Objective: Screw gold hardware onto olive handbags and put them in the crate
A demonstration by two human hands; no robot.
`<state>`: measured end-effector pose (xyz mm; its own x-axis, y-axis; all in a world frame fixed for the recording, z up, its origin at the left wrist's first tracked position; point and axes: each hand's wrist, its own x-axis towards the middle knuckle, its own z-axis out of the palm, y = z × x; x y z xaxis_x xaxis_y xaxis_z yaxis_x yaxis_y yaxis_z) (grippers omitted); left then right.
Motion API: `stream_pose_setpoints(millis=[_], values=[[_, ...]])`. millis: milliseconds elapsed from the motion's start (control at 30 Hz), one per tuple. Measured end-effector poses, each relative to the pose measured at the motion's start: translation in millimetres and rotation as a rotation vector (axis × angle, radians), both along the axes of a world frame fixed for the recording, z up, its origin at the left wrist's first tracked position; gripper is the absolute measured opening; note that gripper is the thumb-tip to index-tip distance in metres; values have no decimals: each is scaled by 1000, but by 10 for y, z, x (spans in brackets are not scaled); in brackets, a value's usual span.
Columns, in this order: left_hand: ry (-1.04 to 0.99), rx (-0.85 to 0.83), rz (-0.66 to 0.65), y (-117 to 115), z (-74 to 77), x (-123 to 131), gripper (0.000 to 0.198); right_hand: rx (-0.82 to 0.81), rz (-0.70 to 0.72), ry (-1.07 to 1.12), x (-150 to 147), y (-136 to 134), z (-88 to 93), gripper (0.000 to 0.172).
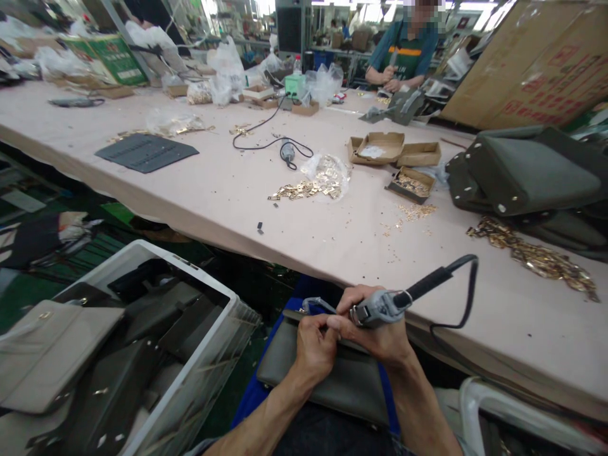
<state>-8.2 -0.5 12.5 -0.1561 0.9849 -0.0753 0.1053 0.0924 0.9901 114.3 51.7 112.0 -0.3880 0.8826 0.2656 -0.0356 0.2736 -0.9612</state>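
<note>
On my lap rests an olive-grey handbag [342, 386], with blue cloth [251, 396] beneath it. My left hand [316, 348] is closed at the bag's top edge, fingertips pinched together; any small part between them is hidden. A grey electric screwdriver [382, 308] with a black cord lies in the grip of my right hand [387, 339]. Its tool end points left, and my right thumb meets the left fingers. Just beyond the hands, a strip wrapped in clear plastic [319, 304] rises from the bag's top.
A crate [190, 380] of bags stands left, another crate [479, 389] at lower right. The table [228, 209] carries gold hardware [308, 189], small boxes [411, 183], a second screwdriver [287, 151], chains [536, 253] and stacked bags [532, 171]. Across it works another person [403, 57].
</note>
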Motion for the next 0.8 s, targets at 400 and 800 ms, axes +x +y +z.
stream_pose_setpoints(millis=[400,800], values=[[-51,-144,48,66,-42,102,27,-5,-322,690,815,106,365,16],[568,-32,8,154,8,250,26,-160,-534,852,1012,158,221,26]])
